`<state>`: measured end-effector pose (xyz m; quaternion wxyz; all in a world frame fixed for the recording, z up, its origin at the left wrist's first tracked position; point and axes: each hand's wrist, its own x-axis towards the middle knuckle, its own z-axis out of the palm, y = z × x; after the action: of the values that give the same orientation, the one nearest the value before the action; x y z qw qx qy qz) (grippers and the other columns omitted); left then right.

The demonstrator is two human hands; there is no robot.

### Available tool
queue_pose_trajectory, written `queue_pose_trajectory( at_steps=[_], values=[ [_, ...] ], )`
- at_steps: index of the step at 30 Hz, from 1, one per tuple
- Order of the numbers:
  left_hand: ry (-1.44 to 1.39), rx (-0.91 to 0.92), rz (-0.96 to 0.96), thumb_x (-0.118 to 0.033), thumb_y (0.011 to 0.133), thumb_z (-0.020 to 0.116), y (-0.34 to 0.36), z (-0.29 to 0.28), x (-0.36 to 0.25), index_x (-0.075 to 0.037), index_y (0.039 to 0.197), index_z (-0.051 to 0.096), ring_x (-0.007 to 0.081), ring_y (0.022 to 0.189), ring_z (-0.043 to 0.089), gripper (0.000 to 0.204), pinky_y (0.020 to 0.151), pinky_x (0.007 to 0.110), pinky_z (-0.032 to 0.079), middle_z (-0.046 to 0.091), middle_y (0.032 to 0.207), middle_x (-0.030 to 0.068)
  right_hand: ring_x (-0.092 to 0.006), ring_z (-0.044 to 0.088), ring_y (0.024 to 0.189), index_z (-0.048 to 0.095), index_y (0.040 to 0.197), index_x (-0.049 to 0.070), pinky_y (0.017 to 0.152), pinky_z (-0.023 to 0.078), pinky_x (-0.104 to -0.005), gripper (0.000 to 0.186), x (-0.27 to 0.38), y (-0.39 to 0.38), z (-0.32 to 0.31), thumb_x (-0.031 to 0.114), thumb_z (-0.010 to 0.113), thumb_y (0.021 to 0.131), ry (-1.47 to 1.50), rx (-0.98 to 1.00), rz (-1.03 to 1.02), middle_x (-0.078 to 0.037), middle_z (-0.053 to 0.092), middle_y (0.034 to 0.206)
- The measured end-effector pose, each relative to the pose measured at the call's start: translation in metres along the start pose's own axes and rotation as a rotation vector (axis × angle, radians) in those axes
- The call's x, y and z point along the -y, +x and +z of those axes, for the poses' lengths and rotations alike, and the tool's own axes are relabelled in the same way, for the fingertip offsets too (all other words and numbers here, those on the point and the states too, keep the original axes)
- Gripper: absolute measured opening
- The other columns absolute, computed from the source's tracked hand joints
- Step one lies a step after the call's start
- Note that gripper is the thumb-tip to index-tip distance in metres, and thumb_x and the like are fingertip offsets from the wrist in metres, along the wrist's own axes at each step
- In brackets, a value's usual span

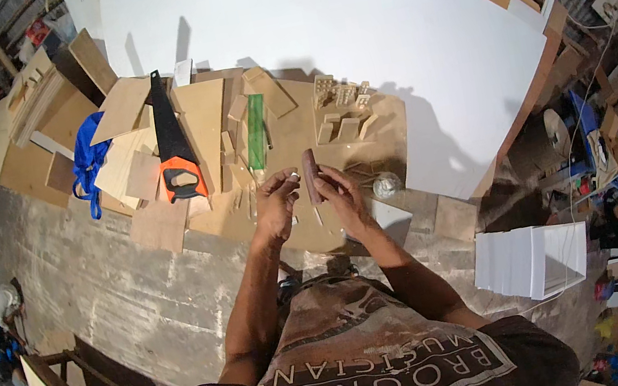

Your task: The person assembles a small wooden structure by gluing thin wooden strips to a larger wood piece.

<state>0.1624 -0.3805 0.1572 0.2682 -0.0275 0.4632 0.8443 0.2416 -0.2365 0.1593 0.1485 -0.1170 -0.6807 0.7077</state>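
Note:
My left hand [276,205] is closed, with a small pale piece [295,175] pinched at its fingertips. Facing it, my right hand [344,202] grips a narrow brownish-purple strip [311,176], which looks like folded sandpaper or a sanding block. The strip stands nearly upright and apart from the pale piece. Both hands are above the near part of a plywood work surface [308,234]. Just beyond them lies a green translucent strip [256,132]. Several small wooden blocks [341,95] stand grouped farther right.
A handsaw [174,155] with an orange-and-black handle rests on wood offcuts at left, beside a blue cloth [89,153]. A round clear object [386,185] sits right of my hands. Behind spreads a large white panel [377,15]. A white box [532,261] stands at right; people are at far left and right.

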Motion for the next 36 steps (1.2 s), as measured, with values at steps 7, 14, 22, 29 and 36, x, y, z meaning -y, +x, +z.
queue_pose_trajectory(
  at_steps=[7,14,22,29,36],
  values=[
    [-0.009,-0.001,0.043,-0.006,0.092,0.065,-0.013,0.018,0.0,0.001,0.105,0.069,0.0134,0.084,0.062,0.015,0.073,0.025,0.047,0.069,0.093,0.0044,-0.0128,0.057,0.087,0.057,0.132,0.0,0.075,0.046,-0.0281,0.055,0.028,-0.008,-0.002,0.038,0.064,0.094,-0.164,-0.034,-0.005,-0.008,0.067,0.106],
    [0.231,0.077,0.116,-0.008,0.093,0.065,-0.012,0.02,0.01,0.0,0.096,0.07,0.0096,0.074,0.057,0.011,0.07,0.025,0.045,0.067,0.082,0.0013,-0.0123,0.057,0.084,0.057,0.132,-0.001,0.071,0.048,-0.027,0.053,0.025,-0.01,-0.007,0.037,0.063,0.096,-0.157,0.076,-0.004,-0.007,0.064,0.1],
    [0.209,0.076,0.119,-0.01,0.093,0.065,-0.009,0.02,0.024,0.001,0.096,0.069,0.0093,0.074,0.056,0.012,0.068,0.025,0.045,0.066,0.084,0.0015,-0.0043,0.051,0.075,0.059,0.132,0.0,0.066,0.041,-0.021,0.046,0.025,0.0,-0.003,0.03,0.063,0.096,-0.185,-0.096,-0.144,0.002,0.06,0.09],
    [0.176,0.07,0.085,-0.009,0.094,0.064,-0.001,0.019,0.029,0.0,0.102,0.069,0.0106,0.074,0.056,0.013,0.07,0.026,0.047,0.066,0.085,0.0021,-0.0066,0.053,0.08,0.06,0.13,0.001,0.067,0.043,-0.0232,0.044,0.006,0.002,-0.018,0.029,0.064,0.095,-0.331,0.088,-0.265,0.0,0.061,0.094],
    [-0.045,0.091,-0.004,-0.007,0.097,0.06,-0.005,0.019,0.012,0.002,0.116,0.063,0.0108,0.078,0.056,0.021,0.075,0.026,0.049,0.064,0.089,0.0036,-0.0103,0.059,0.085,0.058,0.128,-0.004,0.075,0.048,-0.0257,0.045,0.02,0.03,-0.012,0.025,0.066,0.094,0.178,-0.137,-0.047,-0.008,0.066,0.1]
  ],
)
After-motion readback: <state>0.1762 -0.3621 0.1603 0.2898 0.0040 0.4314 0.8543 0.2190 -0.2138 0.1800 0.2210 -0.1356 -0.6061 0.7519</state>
